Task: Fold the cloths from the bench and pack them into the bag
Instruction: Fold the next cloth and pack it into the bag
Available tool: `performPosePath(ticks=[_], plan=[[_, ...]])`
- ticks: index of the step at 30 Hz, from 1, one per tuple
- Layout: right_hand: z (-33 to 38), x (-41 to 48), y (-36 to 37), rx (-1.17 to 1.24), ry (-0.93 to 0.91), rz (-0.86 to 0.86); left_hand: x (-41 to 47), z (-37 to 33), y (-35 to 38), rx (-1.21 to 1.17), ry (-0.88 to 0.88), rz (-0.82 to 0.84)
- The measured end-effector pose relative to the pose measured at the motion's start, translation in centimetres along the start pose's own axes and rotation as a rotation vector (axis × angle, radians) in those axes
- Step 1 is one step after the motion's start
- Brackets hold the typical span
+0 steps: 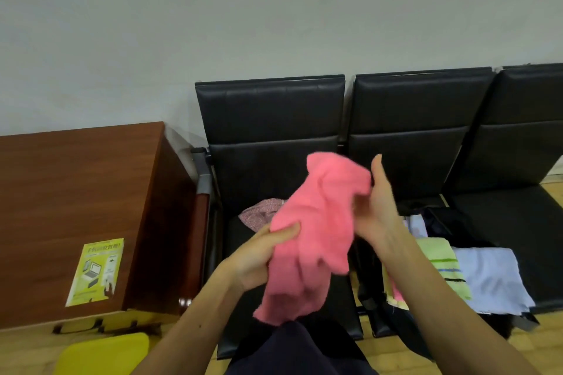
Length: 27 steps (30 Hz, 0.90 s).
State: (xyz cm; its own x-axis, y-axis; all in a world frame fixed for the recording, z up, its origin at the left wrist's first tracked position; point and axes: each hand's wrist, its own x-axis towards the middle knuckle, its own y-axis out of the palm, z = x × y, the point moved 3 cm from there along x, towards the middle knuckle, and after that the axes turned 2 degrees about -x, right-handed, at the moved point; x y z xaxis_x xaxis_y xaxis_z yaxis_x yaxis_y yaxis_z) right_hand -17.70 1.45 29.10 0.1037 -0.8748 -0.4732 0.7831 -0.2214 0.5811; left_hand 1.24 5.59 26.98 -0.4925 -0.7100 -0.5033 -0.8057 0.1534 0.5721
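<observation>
midair, left hand (262, 253) grips the pink cloth (316, 222) low; right hand (377, 204) pinches its upper edge, thumb raised.

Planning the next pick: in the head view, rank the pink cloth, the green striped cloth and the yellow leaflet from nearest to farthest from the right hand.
1. pink cloth: held by the right hand itself.
2. green striped cloth: lower right, among the stacked cloths.
3. yellow leaflet: far left, on the wooden cabinet.
</observation>
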Motion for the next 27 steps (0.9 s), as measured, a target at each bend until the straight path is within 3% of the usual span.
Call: performPosePath(ticks=[3, 4, 6, 8, 16, 22, 27], plan=[[-4.9, -1.4, -0.8, -0.245, 0.179, 0.052, 0.9, -1.5, -0.5, -0.106, 0.047, -0.146], [-5.8, -2.1, -0.4, -0.401, 0.127, 0.057, 0.9, -2.0, -0.8, -0.095, 0.057, -0.222], [-7.3, -2.5, 0.8, -0.385, 0.135, 0.159, 1.3, -2.4, -1.6, -0.040, 0.069, -0.324], [-7.0, -2.4, 0.6, -0.356, 0.173, 0.144, 1.4, -2.3, -2.0, -0.002, 0.074, -0.383], [-4.8, -1.4, 0.5, -0.342, 0.007, 0.030, 0.9, -2.8, -2.2, 0.173, 0.108, -0.313], [-2.3, -1.2, 0.6, -0.652, -0.252, -0.059, -0.1, -3.8, -4.3, 0.268, -0.062, -0.174], [-0.2, -0.9, 1.2, -0.878, -0.423, -0.128, 0.3, -5.1, -4.5, 0.240, 0.016, -0.245]])
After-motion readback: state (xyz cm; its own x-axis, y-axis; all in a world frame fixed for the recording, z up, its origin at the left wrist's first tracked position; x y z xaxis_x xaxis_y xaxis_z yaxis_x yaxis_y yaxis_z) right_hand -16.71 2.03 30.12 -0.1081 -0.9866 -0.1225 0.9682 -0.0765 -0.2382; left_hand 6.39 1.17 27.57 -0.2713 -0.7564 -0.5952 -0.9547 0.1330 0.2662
